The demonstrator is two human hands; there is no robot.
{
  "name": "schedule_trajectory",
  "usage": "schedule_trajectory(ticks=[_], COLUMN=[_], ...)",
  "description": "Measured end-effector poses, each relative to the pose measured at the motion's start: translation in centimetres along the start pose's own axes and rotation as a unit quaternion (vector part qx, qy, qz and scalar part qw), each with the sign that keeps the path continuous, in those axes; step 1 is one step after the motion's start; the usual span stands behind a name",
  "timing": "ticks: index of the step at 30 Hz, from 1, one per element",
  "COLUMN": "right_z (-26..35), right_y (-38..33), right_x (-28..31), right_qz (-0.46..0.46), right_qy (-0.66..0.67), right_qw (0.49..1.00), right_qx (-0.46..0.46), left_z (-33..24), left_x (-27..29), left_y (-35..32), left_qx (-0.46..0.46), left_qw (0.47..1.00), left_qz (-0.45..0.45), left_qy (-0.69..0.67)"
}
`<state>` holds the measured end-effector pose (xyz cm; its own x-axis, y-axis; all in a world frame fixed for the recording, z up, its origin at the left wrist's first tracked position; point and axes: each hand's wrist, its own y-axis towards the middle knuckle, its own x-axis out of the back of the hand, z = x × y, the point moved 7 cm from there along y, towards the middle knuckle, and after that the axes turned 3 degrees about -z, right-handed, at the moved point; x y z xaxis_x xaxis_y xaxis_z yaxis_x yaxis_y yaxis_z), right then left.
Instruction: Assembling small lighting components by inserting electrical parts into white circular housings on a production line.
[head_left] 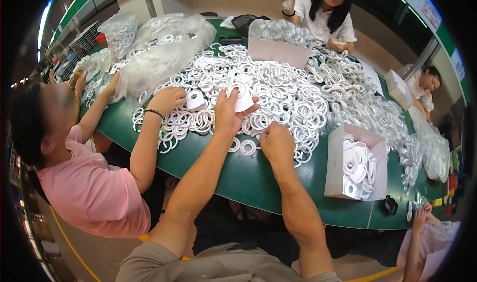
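Observation:
My left hand (229, 116) holds up a white plastic part with a round ring face (241, 95) above a big heap of white plastic rings (278, 90) on a green table (238, 175). My right hand (277, 141) rests at the near edge of the heap with its fingers curled down among the rings; what it grips is hidden. A few loose rings (248, 147) lie between my two hands.
A grey cardboard box (334, 162) with finished white parts stands to my right. A person in pink at my left holds a similar white part (195, 100). Clear plastic bags of rings (159, 58) lie at the far left. Other people sit at the far side and right.

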<state>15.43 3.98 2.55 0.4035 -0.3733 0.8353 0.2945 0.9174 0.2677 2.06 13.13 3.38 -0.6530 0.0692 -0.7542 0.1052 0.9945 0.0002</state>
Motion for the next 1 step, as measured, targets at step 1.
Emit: schedule_trajectory(ticks=[1], right_z=[0.15], right_y=[0.19], right_x=[0.56], right_qz=[0.030], right_qy=[0.002], right_qw=[1.000], right_qx=[-0.003], left_z=[-0.13], left_x=[-0.01], left_y=[0.05], left_qx=[-0.002], left_qw=[1.000], left_qz=[0.000], left_qy=[0.000])
